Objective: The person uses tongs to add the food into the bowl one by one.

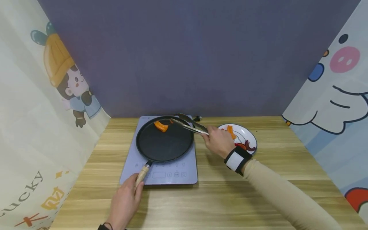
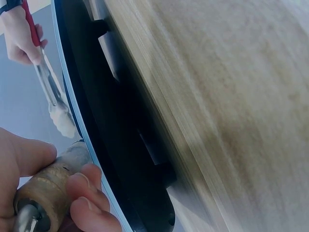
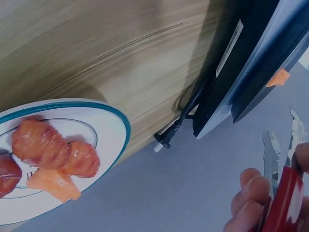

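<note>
My left hand grips the wooden handle of a round black flat pan. An orange piece of food, like a pepper slice, lies near the pan's far edge. With my right hand I hold metal tongs, whose red handle shows in the right wrist view. The tongs' arms stand apart there, their tips over the pan's far side. Beneath my right forearm sits a white plate with orange and dark red pieces; the right wrist view shows glossy reddish-brown lumps on it.
The pan stands on a flat induction cooker with touch controls along its front. Behind it lies a black plug. A grey-blue wall closes the wooden table's back; printed curtains hang at both sides.
</note>
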`<act>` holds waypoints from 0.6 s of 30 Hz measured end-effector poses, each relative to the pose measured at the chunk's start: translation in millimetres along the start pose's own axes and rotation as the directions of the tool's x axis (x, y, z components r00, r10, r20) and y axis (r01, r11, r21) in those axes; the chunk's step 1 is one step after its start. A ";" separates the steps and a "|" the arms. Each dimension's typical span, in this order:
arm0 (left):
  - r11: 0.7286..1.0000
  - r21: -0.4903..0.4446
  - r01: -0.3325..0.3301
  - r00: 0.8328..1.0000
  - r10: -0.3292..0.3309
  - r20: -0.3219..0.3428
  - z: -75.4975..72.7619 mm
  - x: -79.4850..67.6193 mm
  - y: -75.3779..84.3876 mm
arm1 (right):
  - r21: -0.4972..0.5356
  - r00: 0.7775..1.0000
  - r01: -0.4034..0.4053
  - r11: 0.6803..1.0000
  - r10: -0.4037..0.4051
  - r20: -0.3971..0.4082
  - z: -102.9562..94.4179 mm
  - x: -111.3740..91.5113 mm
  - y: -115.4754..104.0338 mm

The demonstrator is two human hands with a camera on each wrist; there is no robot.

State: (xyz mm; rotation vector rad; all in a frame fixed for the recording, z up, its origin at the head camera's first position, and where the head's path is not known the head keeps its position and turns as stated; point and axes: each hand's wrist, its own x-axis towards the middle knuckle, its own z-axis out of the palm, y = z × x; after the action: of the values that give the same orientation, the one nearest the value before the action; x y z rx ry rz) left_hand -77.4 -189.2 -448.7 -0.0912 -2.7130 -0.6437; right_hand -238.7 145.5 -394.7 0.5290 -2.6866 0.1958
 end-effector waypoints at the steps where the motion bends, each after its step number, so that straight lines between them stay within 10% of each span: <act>1: 1.000 -0.001 0.001 1.000 -0.001 0.002 -0.1 -0.1 0.2 | 0.000 1.000 -0.003 1.000 0.003 0.002 -0.8 -1.2 1.0; 18: 1.000 -0.003 0.013 1.000 -0.013 0.024 -0.7 0.1 0.7 | 0.044 0.996 -0.078 0.996 0.076 0.049 -9.3 -22.1 18.2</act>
State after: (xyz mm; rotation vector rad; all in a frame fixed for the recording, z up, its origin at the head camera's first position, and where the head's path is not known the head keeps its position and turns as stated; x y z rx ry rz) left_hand -77.2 -188.8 -447.8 -0.0819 -2.7379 -0.6543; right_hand -223.7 171.6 -396.3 0.4493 -2.7564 0.2701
